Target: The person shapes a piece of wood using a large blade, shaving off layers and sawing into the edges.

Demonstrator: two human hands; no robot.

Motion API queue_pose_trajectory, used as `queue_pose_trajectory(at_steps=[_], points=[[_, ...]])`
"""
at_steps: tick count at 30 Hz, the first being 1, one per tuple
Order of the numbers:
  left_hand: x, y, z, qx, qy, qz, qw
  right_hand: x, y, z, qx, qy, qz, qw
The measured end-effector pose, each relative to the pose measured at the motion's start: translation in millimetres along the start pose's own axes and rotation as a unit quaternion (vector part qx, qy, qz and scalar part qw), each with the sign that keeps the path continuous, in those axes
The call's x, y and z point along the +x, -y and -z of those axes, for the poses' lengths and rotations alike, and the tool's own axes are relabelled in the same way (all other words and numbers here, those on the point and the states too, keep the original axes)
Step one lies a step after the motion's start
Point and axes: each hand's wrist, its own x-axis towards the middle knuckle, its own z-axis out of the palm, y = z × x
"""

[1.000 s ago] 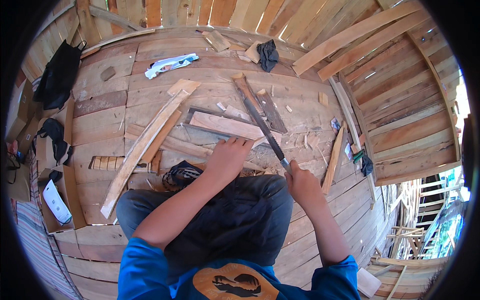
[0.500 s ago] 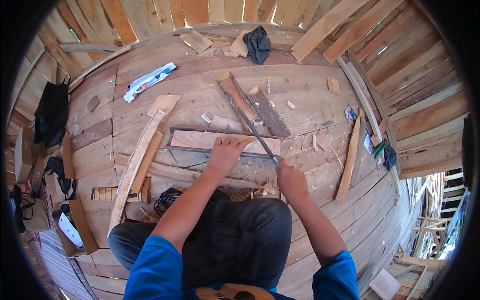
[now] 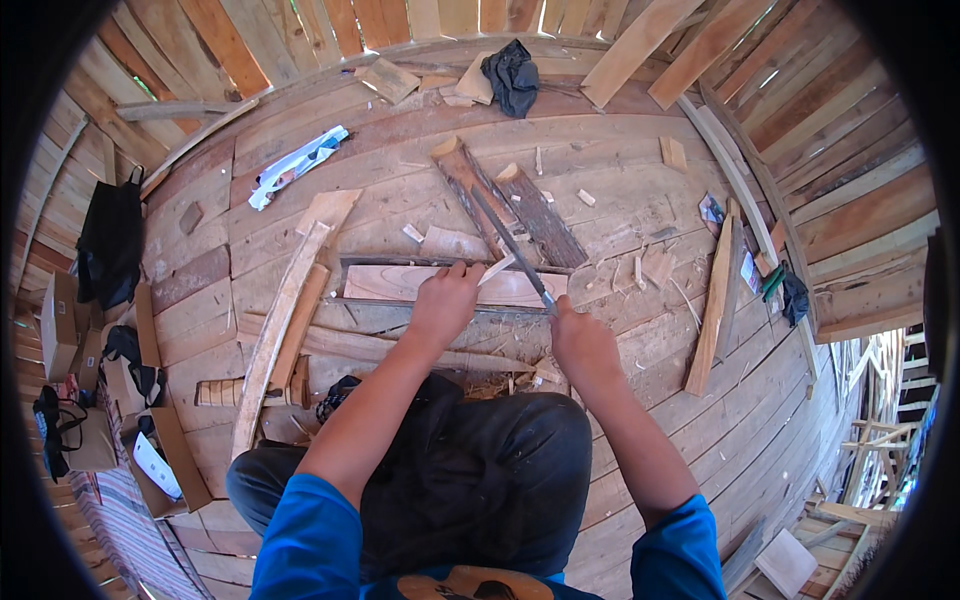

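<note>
My left hand [image 3: 445,300] is closed on a short pale wooden stick [image 3: 496,268], whose free end slants up to the right. In my right hand [image 3: 583,345] is a long-bladed knife [image 3: 518,252], its narrow dark blade pointing up and left, away from me. The blade crosses at the stick's free end; whether they touch I cannot tell. Beneath both hands lies a flat plank [image 3: 395,284] with dark edges, set crosswise on the floor in front of my knees. My fingers hide the near end of the stick and most of the knife handle.
Beyond the plank lie two bark-covered wood pieces [image 3: 541,218], with shavings and chips around them. Long boards [image 3: 275,340] rest to my left, another board [image 3: 712,310] to my right. Cardboard boxes [image 3: 165,470] stand at the far left. Plank walls rise behind.
My left hand and the stick have risen slightly, and the stick tilts more steeply. The knife has shifted a little with my right hand. The whole view has turned slightly.
</note>
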Motion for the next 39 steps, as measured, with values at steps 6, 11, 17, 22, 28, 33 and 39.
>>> queue_pose_trajectory(at_steps=[6,11,17,22,28,33,39], points=[[0,2,-28,-0.01,0.022,0.033,0.999,13,-7,-16,-0.016,0.003,0.006,1.0],[5,9,-28,0.003,0.06,0.034,0.998,13,-5,-18,-0.016,0.005,0.01,1.0],[8,4,-16,-0.005,0.067,0.046,0.997,13,-3,-12,-0.01,-0.001,0.014,1.0],[6,-6,-1,-0.062,0.051,0.054,0.995,14,-4,1,-0.012,0.003,0.018,1.0],[18,2,-4,-0.021,0.095,0.046,0.994,22,-4,-1,-0.018,-0.005,0.023,1.0],[11,8,-16,-0.041,0.055,0.024,0.997,17,-4,12,-0.004,0.007,0.027,1.0],[13,9,-19,-0.046,0.103,0.031,0.993,21,-10,-13,-0.007,0.026,0.026,0.999]])
